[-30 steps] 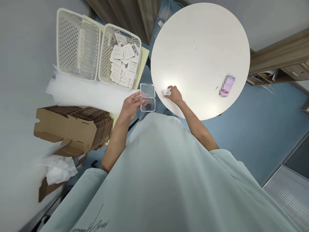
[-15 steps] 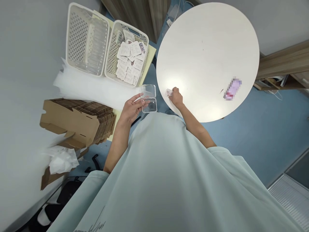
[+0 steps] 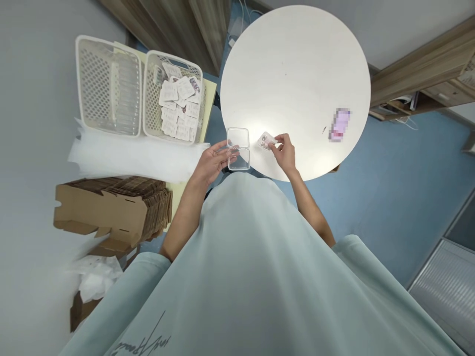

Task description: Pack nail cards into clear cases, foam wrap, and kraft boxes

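Note:
My left hand [image 3: 214, 160] is closed on a clear plastic hinged box [image 3: 239, 159], whose two halves are spread apart. Nothing shows inside either half. The box is near the left edge of the round white table [image 3: 293, 64]. To its right, my right hand [image 3: 285, 152] pinches a small white card [image 3: 266, 141] by its right edge. Small shiny pieces show on the card's face, too small to name. The card is apart from the box.
On the left, one white basket [image 3: 78, 84] holds clear plastic boxes and another [image 3: 146, 94] holds many white cards. White sheet material [image 3: 141, 155] and stacked brown cardboard boxes [image 3: 104, 207] lie nearer. A blurred purple object [image 3: 340, 125] rests on the table's right side.
My right hand has lifted the white card from the table's edge and turned it, so more of its face shows. The open box has come closer to the card. The view has shifted.

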The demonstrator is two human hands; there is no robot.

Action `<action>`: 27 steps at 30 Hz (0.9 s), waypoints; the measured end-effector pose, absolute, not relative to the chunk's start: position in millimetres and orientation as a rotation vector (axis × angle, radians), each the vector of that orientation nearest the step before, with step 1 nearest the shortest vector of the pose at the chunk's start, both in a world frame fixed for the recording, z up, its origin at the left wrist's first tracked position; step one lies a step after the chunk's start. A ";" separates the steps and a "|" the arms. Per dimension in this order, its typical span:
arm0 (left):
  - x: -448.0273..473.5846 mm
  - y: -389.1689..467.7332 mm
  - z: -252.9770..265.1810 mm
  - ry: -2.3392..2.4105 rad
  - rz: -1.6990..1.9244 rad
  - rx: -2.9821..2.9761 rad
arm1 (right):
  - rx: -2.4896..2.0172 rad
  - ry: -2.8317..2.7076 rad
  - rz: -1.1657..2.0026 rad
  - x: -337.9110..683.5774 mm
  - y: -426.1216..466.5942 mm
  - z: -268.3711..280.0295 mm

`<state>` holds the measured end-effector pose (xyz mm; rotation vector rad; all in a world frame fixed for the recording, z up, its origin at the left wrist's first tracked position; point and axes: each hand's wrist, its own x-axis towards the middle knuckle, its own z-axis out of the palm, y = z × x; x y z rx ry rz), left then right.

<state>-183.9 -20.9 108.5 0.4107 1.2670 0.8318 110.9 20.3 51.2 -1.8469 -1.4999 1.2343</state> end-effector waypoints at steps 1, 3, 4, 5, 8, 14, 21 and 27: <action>-180.1 -18.8 108.8 1.256 0.822 0.422 | -1.815 -1.475 1.222 110.0 18.4 61.6; -173.1 -15.4 109.6 1.237 0.801 0.440 | -1.766 -1.445 1.186 105.4 14.8 81.0; -170.0 -14.1 110.0 1.228 0.792 0.443 | -1.743 -1.437 1.176 102.1 13.2 89.7; -167.2 -12.9 110.2 1.221 0.783 0.443 | -1.718 -1.432 1.170 98.4 11.7 97.5; -161.3 -10.5 109.7 1.208 0.764 0.449 | -1.656 -1.451 1.191 87.1 7.4 114.8; -159.2 -7.0 106.3 1.154 0.756 0.478 | -1.608 -1.695 1.241 72.8 -2.3 124.6; -159.9 -2.5 109.9 1.147 0.759 0.482 | -1.675 -1.918 1.146 69.6 -13.1 120.6; -158.6 -3.4 112.8 1.123 0.762 0.486 | -1.733 -2.082 1.142 67.8 -13.2 121.6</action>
